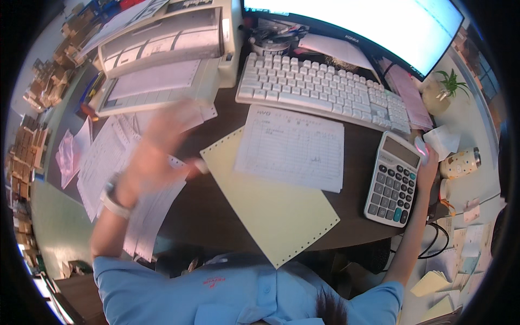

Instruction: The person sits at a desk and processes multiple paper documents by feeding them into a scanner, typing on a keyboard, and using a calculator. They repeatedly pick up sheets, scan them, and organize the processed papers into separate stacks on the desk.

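My left hand [162, 149], smeared by motion, is over loose forms [105, 160] at the left, its thumb near the yellow perforated sheet [271, 222]; whether it holds anything I cannot tell. A printed form [290, 151] lies on that sheet at the centre. At the right, my right hand [427, 168] is closed on a computer mouse [421, 147], just beside a large calculator [390, 179].
A printer [227, 32] stands at the back left, near a white keyboard [319, 86] and a monitor [363, 16]. A plant [449, 86], patterned cup [457, 162] and cables [444, 244] are at the right. The dark desk [357, 227] has a curved front edge.
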